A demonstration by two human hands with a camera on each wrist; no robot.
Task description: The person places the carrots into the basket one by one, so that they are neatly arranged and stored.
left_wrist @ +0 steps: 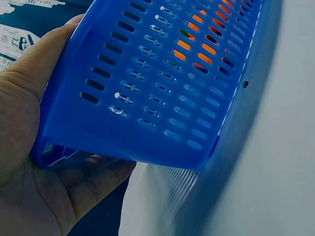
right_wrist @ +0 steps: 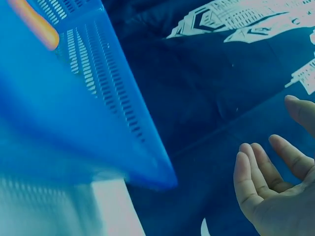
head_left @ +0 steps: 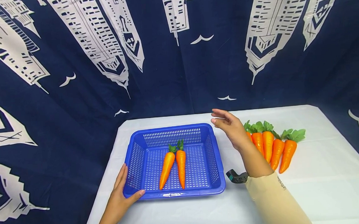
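Note:
A blue plastic basket (head_left: 195, 193) with slotted walls stands on the table, with two orange carrots (head_left: 181, 167) lying side by side inside, leafy tops toward the back. My left hand (head_left: 118, 191) holds its front left corner, thumb along the front rim and fingers along the left side. In the left wrist view the thumb and fingers (left_wrist: 101, 182) lie on either side of that corner. My right hand (head_left: 229, 126) hovers beyond the basket's right rim, fingers loosely bent and nothing in them. The right wrist view shows the palm and fingers bare.
Several more carrots (head_left: 286, 155) with green tops lie in a row right of the basket, partly hidden behind the right forearm. A white cloth covers the table (head_left: 330, 185). Behind it hangs a dark blue curtain (head_left: 178, 75) printed with white buildings.

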